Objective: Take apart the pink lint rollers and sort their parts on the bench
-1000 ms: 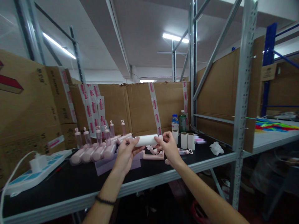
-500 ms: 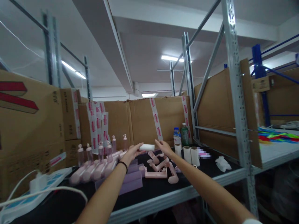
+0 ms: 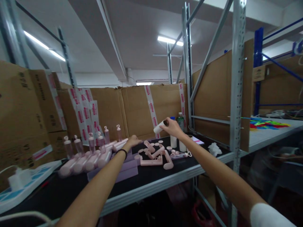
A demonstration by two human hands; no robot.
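— Your right hand (image 3: 174, 127)?
— Clasped round one white tube (image 3: 159, 127), tilted, raised above the black shelf (image 3: 146, 175).
— Your left hand (image 3: 133, 141)?
— One, beside the pink cylinders (image 3: 104, 159); whether it grips anything, I cannot tell.

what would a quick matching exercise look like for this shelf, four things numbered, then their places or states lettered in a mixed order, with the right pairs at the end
Things
1. tilted white tube
2. power strip
3. crumpled white tissue
4. dark bracelet

Places or states
A. lying left of the near metal post
B. worn just behind the left hand
C. held up in the right hand
D. at the far left, with a white plug on it

Pairs: 1-C, 2-D, 3-A, 4-B
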